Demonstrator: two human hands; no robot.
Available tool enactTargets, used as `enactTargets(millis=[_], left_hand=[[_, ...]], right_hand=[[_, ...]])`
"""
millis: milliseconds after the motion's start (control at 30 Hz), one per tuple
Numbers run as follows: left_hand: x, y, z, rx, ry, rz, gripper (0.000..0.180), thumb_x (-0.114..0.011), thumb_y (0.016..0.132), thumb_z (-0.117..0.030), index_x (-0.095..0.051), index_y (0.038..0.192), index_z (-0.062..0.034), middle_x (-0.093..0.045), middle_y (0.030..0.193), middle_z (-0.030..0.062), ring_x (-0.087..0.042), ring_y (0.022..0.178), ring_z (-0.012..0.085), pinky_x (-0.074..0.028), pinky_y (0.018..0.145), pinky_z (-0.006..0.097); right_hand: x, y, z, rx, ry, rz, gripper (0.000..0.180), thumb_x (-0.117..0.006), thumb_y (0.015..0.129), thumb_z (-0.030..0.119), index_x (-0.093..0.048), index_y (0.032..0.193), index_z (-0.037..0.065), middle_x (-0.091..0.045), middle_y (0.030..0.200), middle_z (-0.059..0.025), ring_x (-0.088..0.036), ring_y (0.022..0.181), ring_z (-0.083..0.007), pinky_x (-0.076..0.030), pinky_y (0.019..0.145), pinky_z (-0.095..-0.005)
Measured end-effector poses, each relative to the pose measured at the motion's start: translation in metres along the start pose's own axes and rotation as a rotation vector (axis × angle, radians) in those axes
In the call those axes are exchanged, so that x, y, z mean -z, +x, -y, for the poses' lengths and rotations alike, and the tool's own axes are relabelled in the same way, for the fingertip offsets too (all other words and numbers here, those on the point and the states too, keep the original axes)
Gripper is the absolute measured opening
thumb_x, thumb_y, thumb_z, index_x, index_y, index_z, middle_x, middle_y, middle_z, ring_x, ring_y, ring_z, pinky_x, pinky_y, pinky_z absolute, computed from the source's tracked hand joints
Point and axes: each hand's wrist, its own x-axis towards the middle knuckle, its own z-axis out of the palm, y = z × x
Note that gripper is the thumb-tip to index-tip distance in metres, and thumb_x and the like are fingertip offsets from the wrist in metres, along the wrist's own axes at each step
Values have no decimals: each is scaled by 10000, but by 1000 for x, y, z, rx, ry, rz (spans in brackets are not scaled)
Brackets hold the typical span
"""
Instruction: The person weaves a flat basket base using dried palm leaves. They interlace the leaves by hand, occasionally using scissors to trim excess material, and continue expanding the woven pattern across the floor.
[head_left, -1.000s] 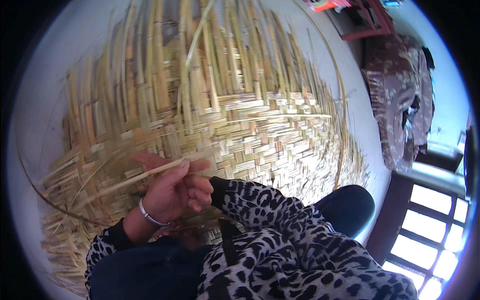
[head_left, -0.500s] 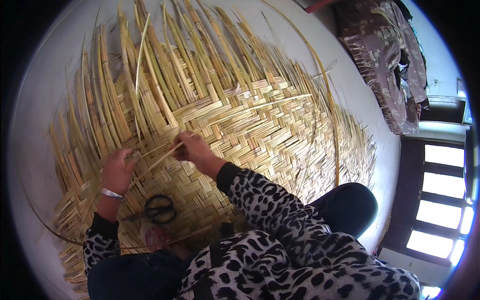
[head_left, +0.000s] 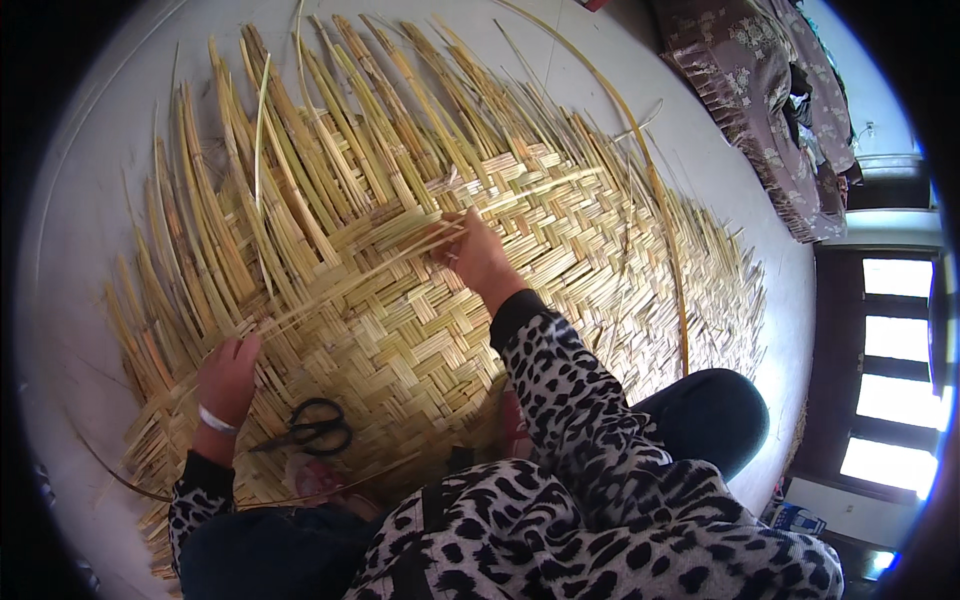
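A large herringbone mat [head_left: 420, 350] of pale split cane is spread beneath my hands, its loose strips fanning out at the far side. My right hand [head_left: 480, 257] pinches light cane strips [head_left: 370, 272] above the middle of the weave. They slant down leftward to my left hand [head_left: 226, 385], which wears a silver bangle and has its fingers curled at their other end. Its grip is partly hidden. Black-handled scissors [head_left: 318, 430] lie on the mat to the right of my left wrist.
A long curved cane strip [head_left: 660, 190] arcs over the mat's right part. Uneven cane ends [head_left: 275, 130] stick out over the pale floor at the far side. My bent knee [head_left: 710, 415] is at the right. A patterned fringed cloth [head_left: 745, 110] hangs at the upper right.
My right hand has moved right and away from me with the strips, widening the gap between my hands. My left hand has lowered slightly, and its fingers have curled in.
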Motion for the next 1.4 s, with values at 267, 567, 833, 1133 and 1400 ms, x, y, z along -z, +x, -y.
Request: enactTargets(millis=[267, 567, 833, 1133, 1400], left_hand=[[73, -49, 57, -62, 231, -53, 209, -580, 775, -33, -595, 981, -67, -534, 809, 97, -560, 766, 287, -458, 646, 394], [109, -87, 139, 305, 415, 152, 337, -612, 793, -66, -601, 1130, -67, -612, 1003, 138, -581, 968, 317, -462, 812, 403], [119, 73, 43, 196, -515, 75, 412, -576, 950, -293, -561, 1256, -17, -591, 1252, 190, -568, 1165, 303, -441, 989, 380], [177, 181, -88, -192, -401, -314, 224, -600, 936, -183, -624, 1109, -42, -655, 1010, 119, -641, 921, 270, -505, 818, 343], [193, 215, -89, 202, -931, 228, 383, -521, 992, -350, -650, 1107, -9, -673, 834, 36, -625, 761, 95, -501, 678, 237]], right_hand=[[10, 22, 61, 129, 345, 191, 271, -388, 1031, 214, -526, 990, -15, -617, 1066, -183, -612, 982, -315, -542, 832, -421], [-29, 4, 97, 228, 103, 257, 346, -426, 1017, 307, -615, 1013, 17, -655, 953, -115, -612, 871, -213, -514, 770, -371], [-91, -48, 120, 391, -293, 290, 407, -473, 1000, 373, -660, 1000, 12, -524, 758, 21, -452, 590, -73, -358, 508, -212], [-111, -95, 153, 531, -244, 408, 399, -475, 995, 326, -650, 916, -24, -615, 724, -57, -561, 569, -116, -481, 513, -242], [-106, -103, 169, 537, -188, 502, 385, -471, 997, 343, -617, 962, -12, -629, 774, -69, -566, 559, -117, -475, 476, -221]])
